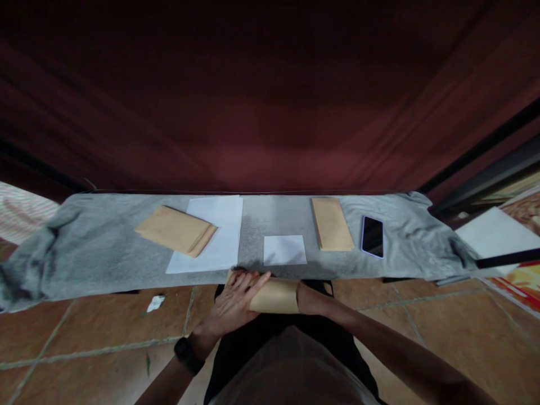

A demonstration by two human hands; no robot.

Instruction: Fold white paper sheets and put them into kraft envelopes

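A brown paper envelope [276,296] is held just above my lap, at the front edge of the cloth-covered table. My left hand [240,295], with a dark watch at the wrist, lies over the envelope's left part, fingers wrapped across it. At the envelope's right end is my right hand [306,298]; its fingers are hidden, in or behind the paper, I cannot tell which. In front of the hands, a small white card [285,250] lies on the grey cloth [274,216].
Brown envelopes [175,228] overlap white paper sheets [215,253] at left. Another stack of brown envelopes [332,225] and a phone [372,237] lie right. A dark red panel [270,140] rises behind the table. A white scrap [156,303] lies on the tiled floor.
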